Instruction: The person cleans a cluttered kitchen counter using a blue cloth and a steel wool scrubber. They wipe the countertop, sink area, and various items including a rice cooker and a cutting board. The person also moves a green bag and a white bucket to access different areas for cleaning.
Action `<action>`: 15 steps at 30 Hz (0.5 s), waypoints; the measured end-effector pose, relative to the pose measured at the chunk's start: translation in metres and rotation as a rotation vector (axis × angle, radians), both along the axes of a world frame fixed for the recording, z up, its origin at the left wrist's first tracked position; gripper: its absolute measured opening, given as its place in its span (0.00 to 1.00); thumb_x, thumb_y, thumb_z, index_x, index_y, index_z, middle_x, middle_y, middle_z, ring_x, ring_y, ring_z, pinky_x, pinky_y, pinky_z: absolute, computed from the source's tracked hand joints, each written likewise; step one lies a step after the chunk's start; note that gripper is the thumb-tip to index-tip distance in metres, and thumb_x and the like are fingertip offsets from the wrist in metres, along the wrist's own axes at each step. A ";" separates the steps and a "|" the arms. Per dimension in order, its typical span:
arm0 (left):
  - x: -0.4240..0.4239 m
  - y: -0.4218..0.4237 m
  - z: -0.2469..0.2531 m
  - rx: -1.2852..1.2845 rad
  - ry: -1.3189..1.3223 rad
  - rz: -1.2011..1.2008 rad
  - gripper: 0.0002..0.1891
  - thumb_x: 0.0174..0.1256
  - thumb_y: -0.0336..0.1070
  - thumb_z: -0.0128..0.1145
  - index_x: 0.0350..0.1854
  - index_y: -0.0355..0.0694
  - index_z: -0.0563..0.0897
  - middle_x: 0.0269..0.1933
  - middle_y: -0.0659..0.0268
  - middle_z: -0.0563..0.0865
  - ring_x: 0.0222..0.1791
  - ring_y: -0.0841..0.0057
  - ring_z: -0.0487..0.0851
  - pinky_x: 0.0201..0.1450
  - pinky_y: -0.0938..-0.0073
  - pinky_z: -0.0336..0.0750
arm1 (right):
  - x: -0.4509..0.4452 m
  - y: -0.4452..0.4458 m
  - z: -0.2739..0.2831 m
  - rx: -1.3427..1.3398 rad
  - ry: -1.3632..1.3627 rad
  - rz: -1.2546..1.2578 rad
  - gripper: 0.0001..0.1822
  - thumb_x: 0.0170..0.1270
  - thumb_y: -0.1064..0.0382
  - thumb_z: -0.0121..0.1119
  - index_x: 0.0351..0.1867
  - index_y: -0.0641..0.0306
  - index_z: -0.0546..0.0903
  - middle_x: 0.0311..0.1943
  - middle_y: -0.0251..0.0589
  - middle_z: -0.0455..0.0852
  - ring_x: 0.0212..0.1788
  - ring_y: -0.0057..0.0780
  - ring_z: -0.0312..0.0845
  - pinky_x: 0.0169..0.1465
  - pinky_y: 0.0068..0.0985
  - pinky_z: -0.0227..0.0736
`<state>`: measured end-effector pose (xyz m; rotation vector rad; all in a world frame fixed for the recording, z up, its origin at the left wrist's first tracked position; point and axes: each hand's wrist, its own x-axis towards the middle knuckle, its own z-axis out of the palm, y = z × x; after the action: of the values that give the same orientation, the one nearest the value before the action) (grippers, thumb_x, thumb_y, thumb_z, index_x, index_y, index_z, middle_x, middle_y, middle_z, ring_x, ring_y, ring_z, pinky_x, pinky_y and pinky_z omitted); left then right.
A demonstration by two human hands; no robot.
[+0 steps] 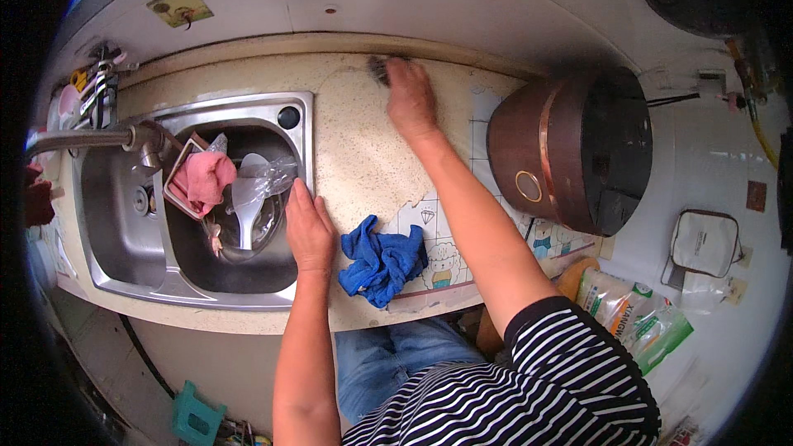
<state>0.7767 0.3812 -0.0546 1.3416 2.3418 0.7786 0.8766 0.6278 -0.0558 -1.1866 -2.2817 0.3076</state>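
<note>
My right hand [410,99] reaches to the back of the speckled cream countertop [365,136]. Its fingers are on a dark grey scouring pad [378,70], probably steel wool, blurred and partly hidden by the hand. Beside the sink, my left hand [310,229] rests on the right rim of the stainless steel double sink [260,297], thumb apart from the fingers, with nothing seen in it. A crumpled blue cloth [383,260] lies on the counter between my forearms, partly over a patterned sticker sheet [443,254] with a torn edge.
In the right basin sit a pink cloth [210,179] on a small rack [176,189], a white rice paddle [248,217] and clear plastic [276,173]. The faucet [139,139] spans the left side. A brown rice cooker [557,148] stands right of my right arm.
</note>
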 end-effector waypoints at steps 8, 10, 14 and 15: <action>0.009 0.009 -0.007 0.048 0.026 -0.034 0.24 0.75 0.37 0.46 0.68 0.28 0.65 0.60 0.41 0.76 0.58 0.45 0.75 0.61 0.55 0.70 | -0.080 -0.003 0.002 -0.018 0.050 0.243 0.15 0.57 0.71 0.51 0.45 0.63 0.81 0.48 0.49 0.83 0.54 0.47 0.76 0.56 0.41 0.72; 0.003 0.004 -0.003 0.016 0.013 -0.015 0.24 0.75 0.37 0.46 0.68 0.28 0.65 0.60 0.41 0.76 0.58 0.45 0.75 0.61 0.55 0.70 | -0.053 -0.001 -0.002 -0.175 0.050 0.153 0.13 0.64 0.68 0.48 0.46 0.64 0.81 0.51 0.47 0.83 0.55 0.48 0.76 0.57 0.41 0.72; 0.003 0.004 0.000 0.021 -0.024 -0.005 0.24 0.74 0.36 0.48 0.67 0.29 0.65 0.61 0.41 0.76 0.58 0.45 0.75 0.61 0.55 0.71 | 0.059 0.022 -0.015 -0.016 -0.091 -0.248 0.14 0.63 0.71 0.49 0.48 0.69 0.80 0.51 0.55 0.81 0.55 0.53 0.74 0.59 0.43 0.69; 0.004 0.005 0.000 0.025 -0.017 -0.003 0.24 0.74 0.36 0.48 0.67 0.29 0.65 0.61 0.41 0.75 0.58 0.45 0.75 0.61 0.55 0.71 | 0.070 0.022 -0.007 0.152 -0.142 -0.229 0.15 0.60 0.73 0.50 0.49 0.70 0.79 0.49 0.58 0.80 0.49 0.56 0.76 0.56 0.44 0.71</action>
<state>0.7804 0.3859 -0.0550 1.3429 2.3241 0.8175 0.9463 0.6502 -0.0626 -1.4114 -2.2133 -0.0365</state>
